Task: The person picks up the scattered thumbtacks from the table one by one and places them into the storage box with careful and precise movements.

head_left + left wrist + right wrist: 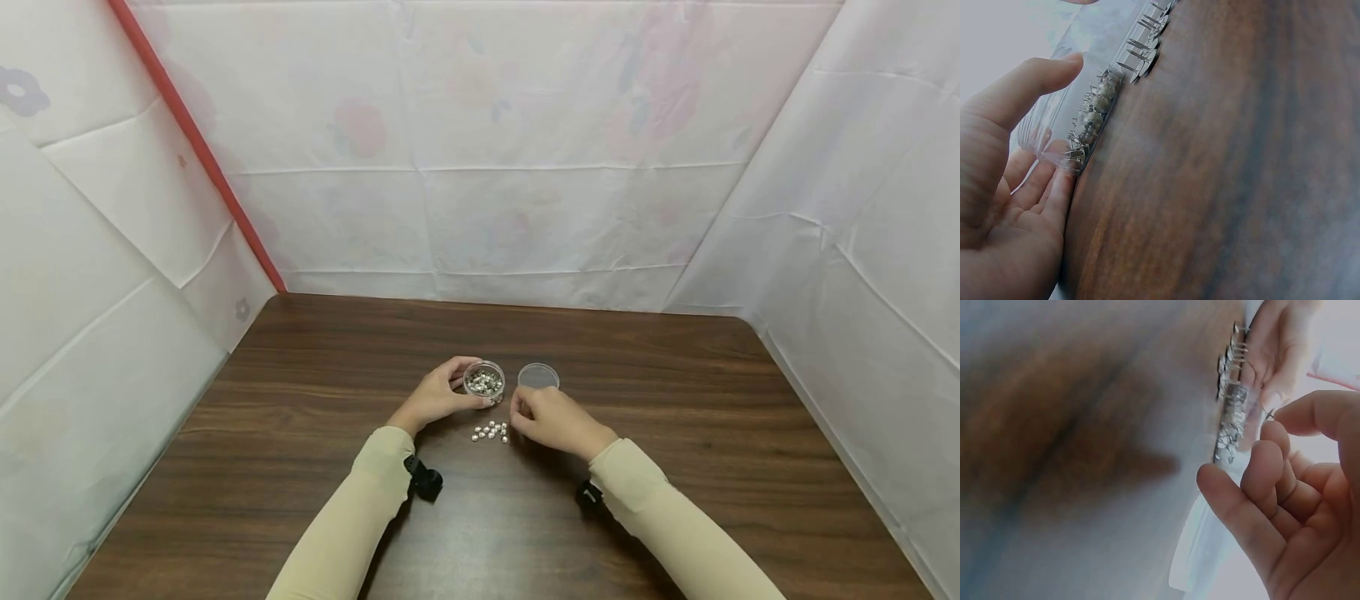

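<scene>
My left hand (438,393) curls around a clear round plastic box (1099,62), thumb on the near side and fingers behind. Silvery thumbtacks (483,382) fill its lower part, and the box stands upright on the table. Just in front lies a small group of loose thumbtacks (491,431), points up. My right hand (558,419) hovers to the right of these. Between its thumb and index fingertip it pinches a single thumbtack (1269,415); the other fingers are bent. Beyond that hand lies a clear round lid (538,375).
The dark wood-grain table (645,375) runs to a patterned white cloth (480,217) at the back. More white cloth hangs on both sides, with a red strip (198,146) at the back left. A black wrist camera (425,479) sits under the left sleeve.
</scene>
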The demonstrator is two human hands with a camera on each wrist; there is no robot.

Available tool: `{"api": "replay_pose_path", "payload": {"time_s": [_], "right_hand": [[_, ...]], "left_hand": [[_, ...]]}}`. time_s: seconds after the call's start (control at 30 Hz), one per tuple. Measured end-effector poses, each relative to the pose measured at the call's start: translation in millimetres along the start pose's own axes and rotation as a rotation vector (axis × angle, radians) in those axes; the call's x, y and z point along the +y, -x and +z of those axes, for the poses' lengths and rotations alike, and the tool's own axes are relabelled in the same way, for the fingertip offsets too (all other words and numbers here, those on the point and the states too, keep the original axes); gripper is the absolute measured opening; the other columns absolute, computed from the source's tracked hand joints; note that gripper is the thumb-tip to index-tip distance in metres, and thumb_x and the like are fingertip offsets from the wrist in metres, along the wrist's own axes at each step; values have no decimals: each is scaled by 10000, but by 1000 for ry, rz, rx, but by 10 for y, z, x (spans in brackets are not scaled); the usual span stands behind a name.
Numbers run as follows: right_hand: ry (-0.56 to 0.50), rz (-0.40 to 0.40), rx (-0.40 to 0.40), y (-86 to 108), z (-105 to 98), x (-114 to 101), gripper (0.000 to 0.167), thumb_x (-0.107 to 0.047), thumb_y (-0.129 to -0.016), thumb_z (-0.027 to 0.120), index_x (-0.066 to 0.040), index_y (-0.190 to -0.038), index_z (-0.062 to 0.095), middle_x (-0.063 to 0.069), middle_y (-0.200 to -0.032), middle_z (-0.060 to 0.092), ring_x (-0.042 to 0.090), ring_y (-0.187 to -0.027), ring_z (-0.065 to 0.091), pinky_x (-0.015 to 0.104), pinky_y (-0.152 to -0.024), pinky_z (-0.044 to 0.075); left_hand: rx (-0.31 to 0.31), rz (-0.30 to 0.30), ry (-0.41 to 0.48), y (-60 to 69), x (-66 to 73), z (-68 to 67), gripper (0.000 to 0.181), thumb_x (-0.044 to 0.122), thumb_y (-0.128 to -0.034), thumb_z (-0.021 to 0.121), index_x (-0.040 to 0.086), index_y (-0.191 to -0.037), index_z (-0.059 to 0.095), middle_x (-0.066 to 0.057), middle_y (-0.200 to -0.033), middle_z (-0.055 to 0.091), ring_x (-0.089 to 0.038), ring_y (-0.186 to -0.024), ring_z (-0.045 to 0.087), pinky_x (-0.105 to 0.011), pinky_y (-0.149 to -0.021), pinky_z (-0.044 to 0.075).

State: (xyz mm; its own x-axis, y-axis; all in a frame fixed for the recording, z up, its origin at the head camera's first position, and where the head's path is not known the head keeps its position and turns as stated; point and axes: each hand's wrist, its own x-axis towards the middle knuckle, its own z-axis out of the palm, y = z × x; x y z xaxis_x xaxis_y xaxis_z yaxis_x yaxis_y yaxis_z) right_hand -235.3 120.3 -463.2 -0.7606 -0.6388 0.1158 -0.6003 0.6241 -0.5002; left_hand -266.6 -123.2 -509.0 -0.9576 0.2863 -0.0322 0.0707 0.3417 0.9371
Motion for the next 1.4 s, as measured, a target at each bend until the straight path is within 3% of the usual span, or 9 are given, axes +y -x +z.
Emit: {"api": "replay_pose_path", "payload": {"time_s": [0.17,0.4,0.6,1.0,1.4], "right_hand": [[12,3,25,-73,-78,-3,103,-114,-924,605,-197,-864,586,-153,-613,548,9,-497,453,222,-479,418],[39,-27,54,-221,-156,-13,35,-133,-930,605,-140,-897,598,-119,-670,556,31,-536,455,226,-499,421],[25,6,32,-318,-195,-47,71,-135,-957,586,-188,-911,594,-119,-650,558,29,-501,443,224,-480,411],[37,41,-12,-493,-200,-78,40,-155,-952,587,-142,-956,625,-59,-629,541,58,-478,412,230,-450,365],[130,70,-79,-666,-169,-70,48,-168,-968,599,-166,-925,622,-53,-613,512,65,-481,399,232,-441,346]], "left_hand": [[-9,-7,5,6,2,-10,718,322,-766,903,274,-1393,556,-8,-1407,523,-258,-1334,481,-442,-1093,421],[-13,-8,20,20,27,-6,723,327,-765,904,268,-1395,555,-22,-1401,524,-264,-1327,486,-459,-1083,430],[-18,-17,10,28,41,-2,723,352,-769,897,267,-1396,549,-10,-1424,501,-263,-1345,466,-455,-1095,418],[-29,-15,37,23,19,-11,746,306,-790,887,216,-1436,524,-42,-1476,472,-301,-1370,444,-493,-1097,408],[-30,-19,43,41,41,-13,748,316,-776,896,237,-1422,527,-10,-1430,501,-266,-1343,471,-447,-1074,442]]}}
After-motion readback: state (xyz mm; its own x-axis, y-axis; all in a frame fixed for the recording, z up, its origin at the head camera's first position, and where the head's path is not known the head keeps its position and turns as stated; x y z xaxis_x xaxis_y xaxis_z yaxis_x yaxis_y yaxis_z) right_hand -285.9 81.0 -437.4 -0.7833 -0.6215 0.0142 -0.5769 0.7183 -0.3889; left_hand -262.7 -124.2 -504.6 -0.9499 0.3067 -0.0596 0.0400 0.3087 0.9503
